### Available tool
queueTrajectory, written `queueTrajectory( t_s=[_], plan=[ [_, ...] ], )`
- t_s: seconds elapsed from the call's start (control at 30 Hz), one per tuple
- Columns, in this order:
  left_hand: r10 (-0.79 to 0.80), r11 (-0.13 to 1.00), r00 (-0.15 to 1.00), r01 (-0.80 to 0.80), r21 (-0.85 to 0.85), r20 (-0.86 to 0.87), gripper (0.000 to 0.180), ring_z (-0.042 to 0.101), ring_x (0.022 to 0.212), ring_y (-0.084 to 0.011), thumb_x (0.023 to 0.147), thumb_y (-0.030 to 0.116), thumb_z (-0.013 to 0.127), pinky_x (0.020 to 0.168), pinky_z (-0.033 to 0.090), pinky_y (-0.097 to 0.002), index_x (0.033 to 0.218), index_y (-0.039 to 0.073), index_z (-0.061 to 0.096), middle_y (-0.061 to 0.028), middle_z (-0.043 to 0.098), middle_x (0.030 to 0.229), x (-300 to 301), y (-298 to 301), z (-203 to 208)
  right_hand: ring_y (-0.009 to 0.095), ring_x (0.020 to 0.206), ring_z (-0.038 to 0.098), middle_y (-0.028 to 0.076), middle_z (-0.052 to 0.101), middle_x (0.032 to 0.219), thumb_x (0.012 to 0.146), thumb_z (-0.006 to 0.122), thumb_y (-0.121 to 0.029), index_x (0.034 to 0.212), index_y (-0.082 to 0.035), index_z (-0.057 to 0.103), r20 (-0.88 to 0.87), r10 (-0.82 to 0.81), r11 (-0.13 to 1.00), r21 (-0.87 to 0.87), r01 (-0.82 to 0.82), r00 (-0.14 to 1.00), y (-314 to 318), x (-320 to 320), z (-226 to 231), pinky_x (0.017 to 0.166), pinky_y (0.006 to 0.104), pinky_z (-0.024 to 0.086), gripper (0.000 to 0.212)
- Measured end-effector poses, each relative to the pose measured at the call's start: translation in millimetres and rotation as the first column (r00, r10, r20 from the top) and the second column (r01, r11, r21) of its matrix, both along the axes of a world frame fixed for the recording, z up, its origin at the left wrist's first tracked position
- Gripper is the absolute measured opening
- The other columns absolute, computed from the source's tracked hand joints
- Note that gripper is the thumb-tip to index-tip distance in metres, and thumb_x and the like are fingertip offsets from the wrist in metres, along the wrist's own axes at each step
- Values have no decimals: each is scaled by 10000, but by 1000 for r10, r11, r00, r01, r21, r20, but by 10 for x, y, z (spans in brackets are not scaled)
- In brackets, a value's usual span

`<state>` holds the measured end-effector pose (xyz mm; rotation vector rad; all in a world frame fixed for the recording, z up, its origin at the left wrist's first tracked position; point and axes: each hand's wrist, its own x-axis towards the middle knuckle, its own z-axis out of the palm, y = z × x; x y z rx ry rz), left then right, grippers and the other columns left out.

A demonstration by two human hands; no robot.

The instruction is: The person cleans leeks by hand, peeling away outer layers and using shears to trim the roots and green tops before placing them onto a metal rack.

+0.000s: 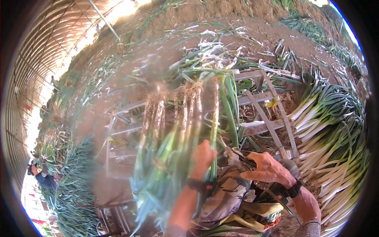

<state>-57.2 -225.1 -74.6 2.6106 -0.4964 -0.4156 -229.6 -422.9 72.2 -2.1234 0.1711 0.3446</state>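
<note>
Leeks [191,110] with brown roots lie side by side in front of me, roots pointing away and green leaves toward me. My left hand [202,158] is closed around the green stalk of a single leek [215,114] at the right end of this row. Close to my lap, my right hand [265,168] curls its thumb and fingers around a dark handheld tool [246,161], whose exact kind is unclear. Haze or a smear blurs the left part of the row.
A metal frame rack [280,114] supports the row. To my right lies a large pile of pale-stemmed leeks [327,146]; at left, more leeks [75,185] are heaped near another person [45,179]. Leaf scraps [213,49] litter the soil ahead, beneath an arched greenhouse roof [51,43].
</note>
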Motion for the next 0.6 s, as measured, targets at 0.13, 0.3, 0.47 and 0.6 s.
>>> queueTrajectory(
  t_s=[0.13,0.3,0.47,0.6],
  plan=[
    [8,1000,1000,-7,-19,8,312,653,864,-440,775,228,638,766,513,-527,989,9,583,-254,674,921,-13,37,-39,305,639,596,200,598,708,755,781,-396,965,51,611,-85,45,999,-3,-46,995,56,48,90,616,408,462,522],
    [20,999,1000,-20,-48,-12,310,648,853,-441,767,227,634,767,504,-525,976,5,577,-255,669,916,-38,-1,-29,344,585,604,191,586,608,744,776,-414,943,73,609,-96,115,993,-17,-118,989,152,170,227,582,432,478,552],
    [23,997,1000,-22,-72,17,297,648,864,-446,754,177,634,779,507,-524,977,-11,576,-253,670,917,-78,-21,-39,387,626,611,241,598,657,734,753,-391,822,62,578,3,53,973,-223,-51,999,173,362,4,626,438,496,495],
    [31,997,999,-29,-76,30,291,653,862,-439,750,162,642,781,515,-519,977,-8,578,-244,674,918,-60,17,-87,388,614,599,248,583,646,720,748,-376,789,61,558,9,16,962,-274,-13,1000,215,537,-8,622,445,489,483]
  ],
)
